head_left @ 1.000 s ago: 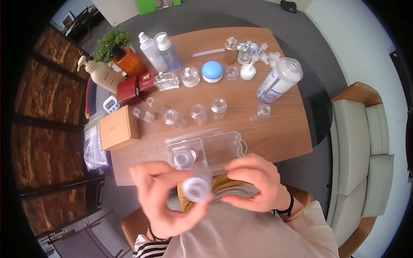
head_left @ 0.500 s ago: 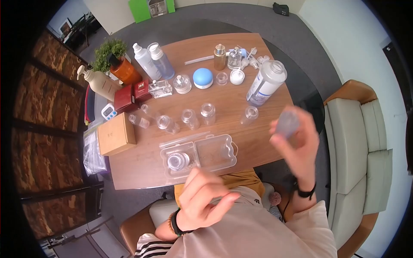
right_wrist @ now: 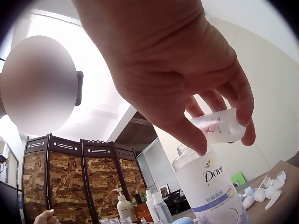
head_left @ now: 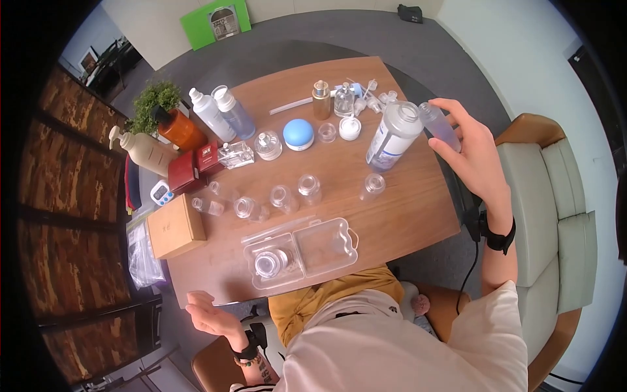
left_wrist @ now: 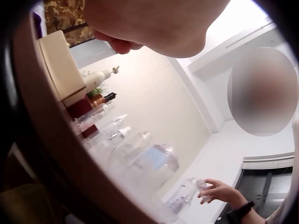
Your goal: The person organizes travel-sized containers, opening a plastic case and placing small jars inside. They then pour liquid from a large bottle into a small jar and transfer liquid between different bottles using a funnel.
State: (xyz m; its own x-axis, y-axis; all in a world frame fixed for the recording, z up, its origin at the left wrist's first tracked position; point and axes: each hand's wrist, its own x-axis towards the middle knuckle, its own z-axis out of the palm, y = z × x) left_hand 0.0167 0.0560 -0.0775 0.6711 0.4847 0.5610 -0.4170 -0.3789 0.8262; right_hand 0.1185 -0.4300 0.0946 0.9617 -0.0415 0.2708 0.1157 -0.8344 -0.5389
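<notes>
My right hand (head_left: 482, 157) grips a small translucent bottle (head_left: 441, 128) between thumb and fingers. The bottle is tilted, its neck right beside the mouth of a large Dove bottle (head_left: 394, 136). In the right wrist view the small bottle (right_wrist: 217, 127) lies nearly sideways across the Dove bottle's shoulder (right_wrist: 187, 156), which has no cap or pump on. Off the table's near left corner, my left hand (head_left: 212, 317) hangs with loosely bent fingers and holds nothing.
A clear two-part case (head_left: 330, 245) lies open near the front edge, clear jars (head_left: 268, 263) in its left half. Several small clear bottles (head_left: 281, 198) stand mid-table. Behind are a blue-lidded jar (head_left: 298, 134), pump bottles (head_left: 212, 114) and white pump parts (head_left: 372, 101). A cardboard box (head_left: 175, 225) sits left.
The small bottle went from between both hands at the front into the right hand, then up and right to the Dove bottle's mouth. My left hand moved away to the left.
</notes>
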